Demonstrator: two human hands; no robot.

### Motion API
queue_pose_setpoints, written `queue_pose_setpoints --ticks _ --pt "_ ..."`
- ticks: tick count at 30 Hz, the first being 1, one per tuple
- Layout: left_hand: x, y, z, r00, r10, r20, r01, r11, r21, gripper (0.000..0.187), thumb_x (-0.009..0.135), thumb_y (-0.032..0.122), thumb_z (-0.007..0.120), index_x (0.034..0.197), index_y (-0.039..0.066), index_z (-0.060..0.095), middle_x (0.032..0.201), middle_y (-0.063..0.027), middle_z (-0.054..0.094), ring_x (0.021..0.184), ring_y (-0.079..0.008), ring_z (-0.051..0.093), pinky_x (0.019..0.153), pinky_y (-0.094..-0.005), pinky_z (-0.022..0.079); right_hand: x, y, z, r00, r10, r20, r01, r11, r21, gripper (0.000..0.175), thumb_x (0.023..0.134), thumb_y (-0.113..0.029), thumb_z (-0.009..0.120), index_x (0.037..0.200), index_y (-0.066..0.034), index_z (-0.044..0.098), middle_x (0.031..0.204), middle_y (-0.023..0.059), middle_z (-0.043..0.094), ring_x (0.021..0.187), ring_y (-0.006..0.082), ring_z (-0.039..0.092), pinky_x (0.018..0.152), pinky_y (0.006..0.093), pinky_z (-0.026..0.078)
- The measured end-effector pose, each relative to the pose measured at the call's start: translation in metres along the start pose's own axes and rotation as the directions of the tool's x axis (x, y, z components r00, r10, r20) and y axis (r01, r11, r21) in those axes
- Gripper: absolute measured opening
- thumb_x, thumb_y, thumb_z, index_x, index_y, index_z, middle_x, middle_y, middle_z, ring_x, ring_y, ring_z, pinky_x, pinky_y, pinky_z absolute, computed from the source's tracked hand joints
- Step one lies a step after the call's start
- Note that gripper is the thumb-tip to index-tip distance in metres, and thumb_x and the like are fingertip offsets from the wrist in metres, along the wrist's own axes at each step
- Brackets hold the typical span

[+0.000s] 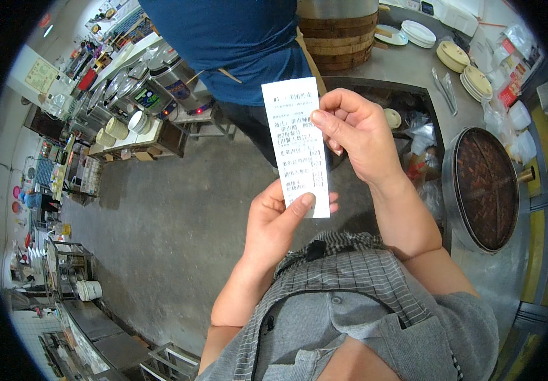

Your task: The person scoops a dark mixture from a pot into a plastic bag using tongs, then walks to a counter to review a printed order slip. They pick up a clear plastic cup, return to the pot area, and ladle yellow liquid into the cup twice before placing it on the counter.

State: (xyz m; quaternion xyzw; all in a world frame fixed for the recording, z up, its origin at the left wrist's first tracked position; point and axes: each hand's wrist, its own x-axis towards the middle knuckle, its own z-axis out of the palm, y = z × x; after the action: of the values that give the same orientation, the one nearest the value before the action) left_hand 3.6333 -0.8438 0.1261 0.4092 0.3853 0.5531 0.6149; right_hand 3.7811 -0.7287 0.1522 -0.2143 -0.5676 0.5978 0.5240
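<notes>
A long white paper receipt [297, 147] bearing printed writing is held upright before my chest. My left hand [276, 216] pinches its lower end, with the thumb on the front and fingertips showing past the right edge. The upper right edge is between the thumb and fingers of my right hand [352, 135]. Beyond the paper stands a person in a blue shirt [240, 47], with the face out of view.
At right, a metal counter [412, 62] bears a large round steamer tray [483, 190], metal tongs [445, 90] and stacked plates [418, 34]. A bamboo steamer [335, 40] stands beside the person. Large metal pots [145, 93] and a low table with bowls [171, 138] are at upper left.
</notes>
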Motion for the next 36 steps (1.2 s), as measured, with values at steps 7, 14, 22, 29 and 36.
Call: queue_pose_setpoints --ticks 7,14,22,29,36 --pt "0.001 0.000 -0.002 1.000 0.000 0.008 0.000 0.999 -0.034 0.025 0.098 0.005 0.052 0.120 -0.006 0.055 0.105 -0.0201 0.070 0.094 -0.0247 0.070 0.086 -0.0354 0.056 0.003 0.000 0.003 1.000 0.010 -0.001 -0.010 1.000 0.012 0.009 0.092 -0.008 0.065 0.095 0.0002 0.063 0.080 0.0021 0.066 0.067 0.0025 0.057 0.054 0.0170 0.040" --pt "0.005 -0.001 -0.001 1.000 -0.009 0.011 0.009 1.000 -0.026 0.025 0.098 0.007 0.053 0.119 -0.006 0.057 0.103 -0.0197 0.070 0.093 -0.0242 0.070 0.083 -0.0343 0.056 0.003 0.000 -0.004 1.000 0.009 -0.013 -0.009 1.000 -0.017 0.009 0.092 -0.009 0.065 0.094 -0.0006 0.063 0.080 0.0015 0.067 0.067 0.0026 0.057 0.053 0.0170 0.039" --pt "0.020 -0.006 0.019 1.000 -0.029 -0.003 0.029 0.997 0.073 0.023 0.099 0.015 0.054 0.113 -0.003 0.060 0.098 -0.0217 0.071 0.086 -0.0286 0.071 0.074 -0.0378 0.058 0.000 -0.007 -0.030 0.999 -0.004 -0.033 0.005 1.000 0.023 0.008 0.093 -0.007 0.064 0.095 0.0002 0.062 0.083 0.0024 0.067 0.072 0.0045 0.059 0.064 0.0194 0.047" --pt "0.043 -0.024 0.057 0.993 -0.112 0.028 0.109 0.989 0.104 0.025 0.099 0.014 0.054 0.116 -0.003 0.061 0.099 -0.0175 0.071 0.084 -0.0228 0.071 0.073 -0.0308 0.056 -0.016 -0.020 -0.082 0.995 -0.007 -0.097 0.006 1.000 -0.007 0.010 0.094 -0.009 0.064 0.095 -0.0001 0.062 0.081 0.0013 0.066 0.071 0.0033 0.057 0.059 0.0184 0.043" --pt "0.076 -0.045 0.106 0.986 -0.152 0.072 0.142 0.982 0.122 0.025 0.099 0.014 0.054 0.116 -0.003 0.061 0.098 -0.0174 0.072 0.083 -0.0237 0.071 0.072 -0.0308 0.056 -0.034 -0.032 -0.146 0.992 0.000 -0.125 0.001 1.000 0.009 0.015 0.091 -0.016 0.067 0.092 -0.0009 0.064 0.080 -0.0023 0.064 0.071 0.0011 0.055 0.059 0.0175 0.041"
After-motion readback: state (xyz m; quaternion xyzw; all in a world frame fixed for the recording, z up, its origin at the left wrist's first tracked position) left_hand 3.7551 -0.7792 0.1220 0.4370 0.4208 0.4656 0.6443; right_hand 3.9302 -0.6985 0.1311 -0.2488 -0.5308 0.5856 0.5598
